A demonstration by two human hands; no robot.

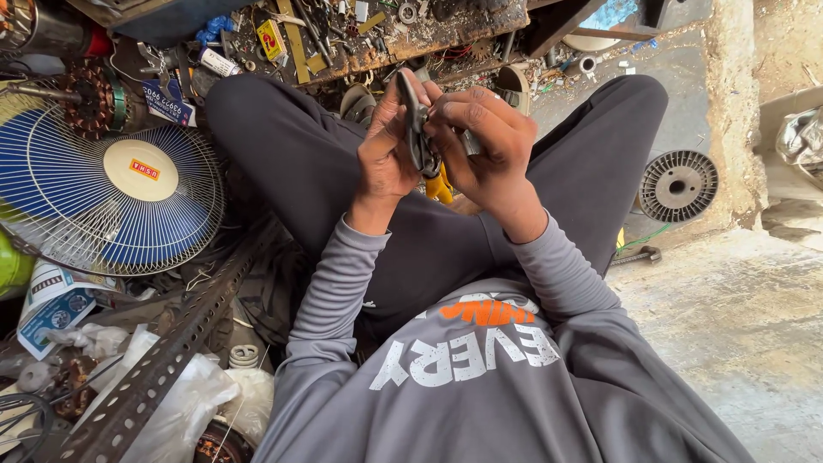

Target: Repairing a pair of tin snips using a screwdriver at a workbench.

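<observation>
**Two hands busy with a small dark part**

Over the lap, both hands meet and hold one small dark part [417, 129]. The left hand [386, 150] wraps around it from the side, with the thumb up along its edge. The right hand [489, 146] is curled tight over the other side, fingers bent down. Neither hand is open. The part is flat, long and dark grey, and it stands up on its edge between the palms. Most of it is hidden, so I cannot tell just what it is.

It looks like the person is turning or checking the part. A steady grip and small, careful finger moves seem to be what this work needs.

Just under the hands a yellow handle [440, 187] pokes out; it may be a tool.

Further out, a blue fan [111, 193] in a wire cage lies to one side. A metal strip with holes [163, 351] runs near it. On the other side a round grey wheel [679, 185] rests on the floor.
</observation>
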